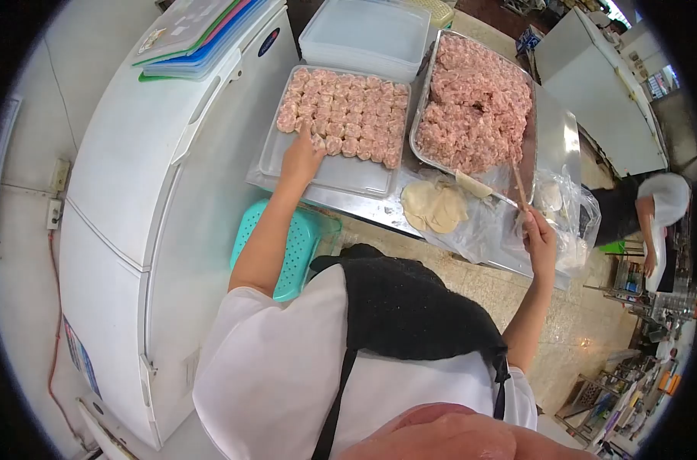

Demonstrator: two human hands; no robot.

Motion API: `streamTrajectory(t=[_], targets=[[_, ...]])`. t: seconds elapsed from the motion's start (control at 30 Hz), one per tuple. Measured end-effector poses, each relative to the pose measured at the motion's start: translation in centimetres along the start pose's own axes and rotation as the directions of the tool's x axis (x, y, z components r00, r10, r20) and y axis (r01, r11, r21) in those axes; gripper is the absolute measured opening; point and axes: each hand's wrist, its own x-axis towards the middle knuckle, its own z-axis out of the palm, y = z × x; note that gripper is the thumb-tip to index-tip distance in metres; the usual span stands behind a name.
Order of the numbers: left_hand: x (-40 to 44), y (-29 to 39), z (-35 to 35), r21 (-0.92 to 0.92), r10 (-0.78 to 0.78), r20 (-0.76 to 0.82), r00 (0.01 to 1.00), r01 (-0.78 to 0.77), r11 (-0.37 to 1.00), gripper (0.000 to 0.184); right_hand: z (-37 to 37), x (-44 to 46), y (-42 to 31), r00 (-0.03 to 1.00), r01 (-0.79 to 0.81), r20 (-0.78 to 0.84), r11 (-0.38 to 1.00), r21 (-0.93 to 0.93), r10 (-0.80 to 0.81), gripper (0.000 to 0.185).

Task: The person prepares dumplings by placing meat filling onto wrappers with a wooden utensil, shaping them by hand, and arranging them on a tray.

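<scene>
Two trays (356, 176) (530, 161) hold dumplings (344, 111), mince (475, 100); right hand (541, 236) clasps stick (520, 184), left hand's (302, 159) grip unclear.

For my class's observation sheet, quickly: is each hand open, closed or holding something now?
Left hand: at the filled dumplings; open or closed cannot be told.
Right hand: closed, holding a thin stick.

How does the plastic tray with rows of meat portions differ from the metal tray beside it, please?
The plastic tray holds small round meat portions in rows; the metal tray holds one loose heap of minced meat. The plastic tray is pale and translucent, whereas the metal tray is silvery and looks deeper. Both trays carry pinkish meat.
</scene>
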Motion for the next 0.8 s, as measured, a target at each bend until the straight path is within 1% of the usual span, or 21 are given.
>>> streamTrajectory(t=[0.1,0.13,0.2,0.23,0.27,0.3,0.37,0.4,0.43,0.5,0.6,0.63,0.7,0.73,0.8], targets=[[0.8,0.8,0.4,0.06,-0.05,0.022,0.999,0.048,0.997,0.075,-2.2,1.2,1.8,0.998,0.049,-0.03,0.999,0.012,-0.048,0.03],[1.1,0.7,0.8,0.069,-0.025,0.006,1.0,0.024,0.997,0.075,-2.9,1.5,2.0,0.999,0.027,-0.02,0.999,0.041,-0.027,0.03],[1.4,0.8,0.9,0.091,0.021,-0.03,0.999,-0.018,0.996,0.074,-4.8,2.4,2.5,0.999,0.027,-0.024,1.0,0.014,-0.027,0.031],[1.2,1.1,0.4,0.016,-0.017,-0.008,1.0,0.017,1.0,0.073,-6.0,3.1,3.0,0.999,0.03,-0.023,1.0,0.001,-0.03,0.032],[0.9,1.3,-0.2,-0.058,-0.055,0.015,0.998,0.056,0.997,0.073,-7.4,3.9,3.7,0.998,0.026,-0.063,0.996,-0.082,-0.031,0.034],[0.5,1.7,-1.0,-0.13,-0.093,0.039,0.995,0.097,0.987,0.073,-9.1,4.7,4.8,0.991,0.038,-0.121,0.995,-0.092,-0.049,0.035],[-0.4,0.9,-1.2,-0.104,-0.17,0.04,0.985,0.173,0.979,0.075,-13.3,6.9,7.5,0.967,0.066,-0.239,0.991,-0.114,-0.092,0.035],[-0.8,0.6,-1.1,-0.092,-0.204,0.04,0.978,0.207,0.974,0.076,-15.9,8.4,9.3,0.949,0.059,-0.304,0.993,-0.1,-0.087,0.035],[-1.3,0.8,-0.6,-0.112,-0.188,0.045,0.981,0.192,0.975,0.076,-18.9,10.0,11.7,0.925,0.049,-0.371,0.995,-0.086,-0.078,0.035],[-2.1,1.4,0.7,-0.153,-0.15,0.065,0.987,0.158,0.975,0.076,-25.4,13.1,17.6,0.859,0.045,-0.511,0.999,0.005,-0.036,0.037],[-1.4,1.2,2.4,0.065,-0.149,0.047,0.988,0.146,0.987,0.074,-36.8,17.0,30.2,0.777,-0.147,-0.628,0.981,-0.126,0.036,0.042],[-1.2,3.1,2.8,0.11,-0.103,-0.041,0.994,0.107,0.988,0.072,-38.6,17.3,33.1,0.727,-0.205,-0.686,0.94,-0.272,-0.04,0.042],[-1.5,8.2,2.1,0.213,-0.001,-0.21,0.978,0.046,0.976,0.068,-40.9,17.5,38.0,0.639,-0.342,-0.74,0.784,-0.519,-0.211,0.044],[-1.5,10.4,2.2,0.23,0.082,-0.236,0.968,-0.026,0.973,0.062,-42.8,17.6,40.7,0.685,-0.469,-0.728,0.761,-0.447,-0.005,0.047],[-1.7,14.8,2.8,0.275,0.239,-0.285,0.928,-0.16,0.948,0.05,-42.7,17.6,45.2,0.745,-0.52,-0.664,0.682,-0.513,0.069,0.044]])
